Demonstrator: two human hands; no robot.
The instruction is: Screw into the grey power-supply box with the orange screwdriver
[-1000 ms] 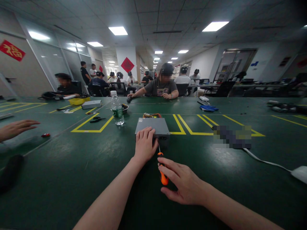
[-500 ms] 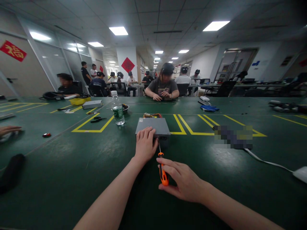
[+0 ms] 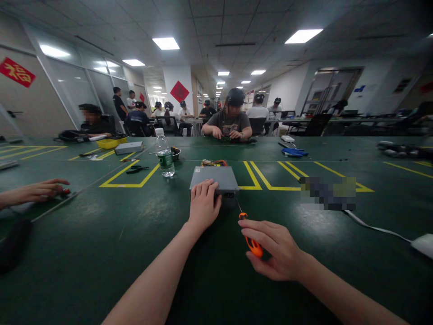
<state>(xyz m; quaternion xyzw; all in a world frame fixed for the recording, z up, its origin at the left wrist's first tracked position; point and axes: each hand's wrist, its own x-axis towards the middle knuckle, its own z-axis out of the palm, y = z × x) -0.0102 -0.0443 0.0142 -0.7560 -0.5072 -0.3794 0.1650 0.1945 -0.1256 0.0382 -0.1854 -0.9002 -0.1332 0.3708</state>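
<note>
A flat grey metal box (image 3: 216, 178) lies on the green table (image 3: 101, 253) in front of me, with coloured wires (image 3: 214, 163) at its far end. My left hand (image 3: 203, 204) rests on the box's near edge, fingers curled over it. An orange-handled screwdriver (image 3: 250, 238) is gripped in my right hand (image 3: 275, 249), lying low over the table just right of the box. Its thin shaft slants up-left toward the box's near right corner.
A water bottle (image 3: 164, 156) stands left of the box beside yellow floor-style markings. Another person's hand (image 3: 43, 189) reaches in at the left edge. A white cable and mouse-like object (image 3: 422, 244) lie at the right. A person sits across the table; others work behind.
My right hand has shifted right and tilted the screwdriver, so its tip has left the box's front face. The other person's hand at the left has come forward again.
</note>
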